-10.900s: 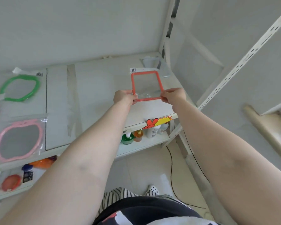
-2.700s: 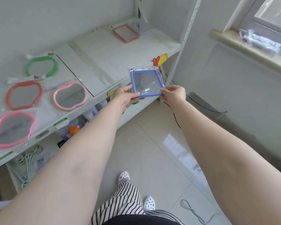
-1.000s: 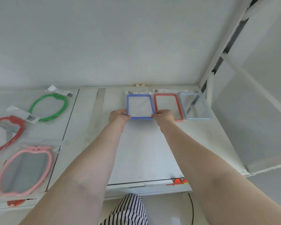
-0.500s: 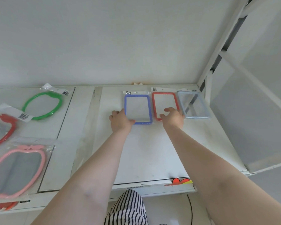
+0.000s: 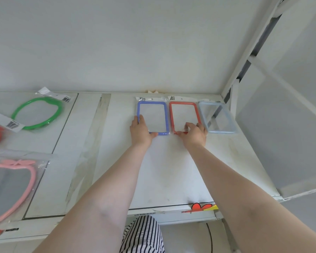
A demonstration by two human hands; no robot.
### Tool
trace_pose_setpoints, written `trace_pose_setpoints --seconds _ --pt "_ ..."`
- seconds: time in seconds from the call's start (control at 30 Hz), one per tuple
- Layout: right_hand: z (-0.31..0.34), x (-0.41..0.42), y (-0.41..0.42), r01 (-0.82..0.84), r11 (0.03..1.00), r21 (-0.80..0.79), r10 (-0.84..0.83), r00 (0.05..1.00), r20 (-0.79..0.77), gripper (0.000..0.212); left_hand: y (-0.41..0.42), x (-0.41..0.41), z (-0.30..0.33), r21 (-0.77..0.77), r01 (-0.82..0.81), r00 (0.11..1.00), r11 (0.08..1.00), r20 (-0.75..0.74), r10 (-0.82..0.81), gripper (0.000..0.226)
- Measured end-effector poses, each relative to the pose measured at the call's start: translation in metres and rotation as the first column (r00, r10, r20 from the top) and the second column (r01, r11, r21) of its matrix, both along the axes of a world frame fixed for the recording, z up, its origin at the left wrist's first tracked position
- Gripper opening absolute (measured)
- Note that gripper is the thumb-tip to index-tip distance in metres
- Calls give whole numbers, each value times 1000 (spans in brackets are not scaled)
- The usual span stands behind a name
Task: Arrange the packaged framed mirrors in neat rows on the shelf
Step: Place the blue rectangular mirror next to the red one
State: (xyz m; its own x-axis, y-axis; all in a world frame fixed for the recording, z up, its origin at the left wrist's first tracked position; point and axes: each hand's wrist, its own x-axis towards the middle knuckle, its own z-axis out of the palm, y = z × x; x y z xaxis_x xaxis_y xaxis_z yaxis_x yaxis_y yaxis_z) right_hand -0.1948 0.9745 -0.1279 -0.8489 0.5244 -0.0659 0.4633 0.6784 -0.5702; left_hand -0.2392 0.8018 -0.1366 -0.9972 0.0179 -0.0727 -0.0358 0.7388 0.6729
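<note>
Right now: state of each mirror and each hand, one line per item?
blue mirror: flat, back row, packaged
red mirror: flat, beside blue
pale mirror: flat, rightmost
green mirror: flat, far left
pink mirror: flat, bagged
left hand: on blue frame
right hand: on red frame

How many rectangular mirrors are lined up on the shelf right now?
3, along the back wall: blue mirror under the left hand, red mirror under the right hand, pale grey mirror rightmost.
</note>
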Motion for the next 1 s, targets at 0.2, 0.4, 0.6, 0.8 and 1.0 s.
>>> trace_pose_setpoints --seconds 0.2,0.4,0.6,0.8,1.0 --pt "1 -2 0 7 1000 -4 -7 1000 28 39 4 -2 3 -53 5 1000 999 24 -4 95" --pt "11 -3 -1 39 999 -28 -38 999 15 54 2 2 13 -121 11 999 993 41 -6 94" --pt "52 24 -17 -13 992 -129 14 1000 6 53 -16 34 59 -52 39 999 998 28 -38 74" --pt "98 77 -66 -256 938 -234 276 960 56 46 -74 104 99 -180 61 994 982 97 -44 60" --pt "115 110 -131 -411 865 -287 450 889 82 46 -147 157 125 -211 -49 993 976 96 71 57"
